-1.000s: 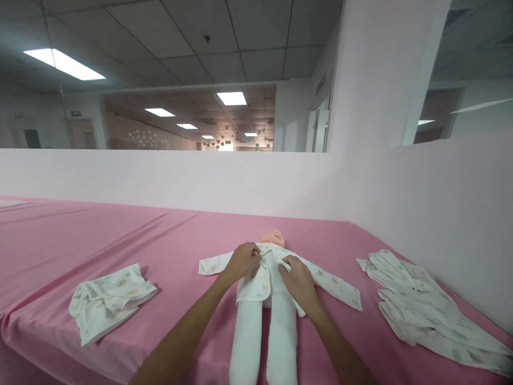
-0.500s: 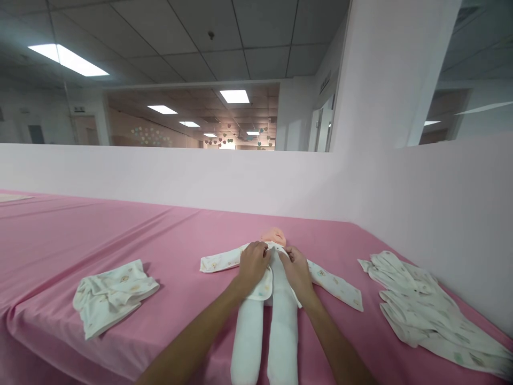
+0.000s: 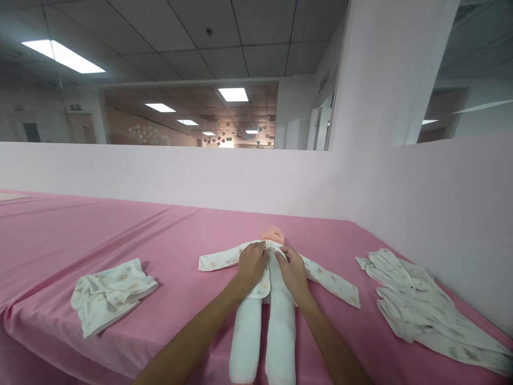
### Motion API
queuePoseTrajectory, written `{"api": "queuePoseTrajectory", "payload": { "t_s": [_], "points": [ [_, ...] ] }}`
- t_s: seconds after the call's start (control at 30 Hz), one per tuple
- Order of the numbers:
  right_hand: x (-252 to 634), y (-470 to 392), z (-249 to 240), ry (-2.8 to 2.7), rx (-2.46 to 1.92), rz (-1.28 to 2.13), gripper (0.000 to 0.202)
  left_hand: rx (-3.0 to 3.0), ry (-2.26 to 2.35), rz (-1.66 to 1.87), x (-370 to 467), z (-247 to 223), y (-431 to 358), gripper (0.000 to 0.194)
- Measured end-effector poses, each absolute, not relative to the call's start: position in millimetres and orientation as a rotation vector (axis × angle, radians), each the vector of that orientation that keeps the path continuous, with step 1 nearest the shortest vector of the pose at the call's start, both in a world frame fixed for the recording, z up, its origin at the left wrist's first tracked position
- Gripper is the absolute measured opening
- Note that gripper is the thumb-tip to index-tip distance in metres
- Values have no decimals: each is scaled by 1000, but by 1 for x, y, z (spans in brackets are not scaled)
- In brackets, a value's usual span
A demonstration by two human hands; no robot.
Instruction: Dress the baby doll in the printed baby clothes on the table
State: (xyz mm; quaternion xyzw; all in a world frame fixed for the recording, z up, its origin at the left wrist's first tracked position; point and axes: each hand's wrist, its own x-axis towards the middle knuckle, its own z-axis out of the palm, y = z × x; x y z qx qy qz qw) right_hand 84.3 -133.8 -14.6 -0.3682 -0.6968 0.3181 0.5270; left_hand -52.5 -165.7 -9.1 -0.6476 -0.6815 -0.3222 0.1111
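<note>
A baby doll (image 3: 281,331) lies on its back, its head pointing away from me and its white legs toward me. It wears a white printed baby shirt (image 3: 332,283) with both sleeves spread sideways and the front parted over the chest. My left hand (image 3: 253,266) is closed at the left side of the neckline, fingers curled on the shirt's edge. At the right side of the collar, my right hand (image 3: 294,271) pinches the other front edge. The fingertips hide the exact grip and any fastener there.
Pink cloth (image 3: 180,240) covers the table. A crumpled white printed garment (image 3: 114,294) lies to the left, and a larger pile of white printed clothing (image 3: 425,305) to the right. Behind stands a white wall (image 3: 180,174) with windows above.
The whole view has shifted slightly. Both hands stay at the shirt's neckline, with the right fingers a little closer in over the collar edge.
</note>
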Motion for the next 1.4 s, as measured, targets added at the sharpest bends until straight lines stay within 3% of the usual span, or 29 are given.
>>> {"api": "queuePoseTrajectory", "payload": {
  "t_s": [0.53, 0.93, 1.4],
  "points": [
    [69, -115, -10, -1540, -922, 804, 23, -1872, -1999, -982, -54, -10, -165, 24],
    [70, -135, -15, -1684, -824, 759, 24, -1914, -1944, -995, -52, -13, -166, 17],
    [72, -139, -17, -1980, -821, 494, 36, -2329, -2128, -1993, -69, -6, -166, 28]
  ]
}}
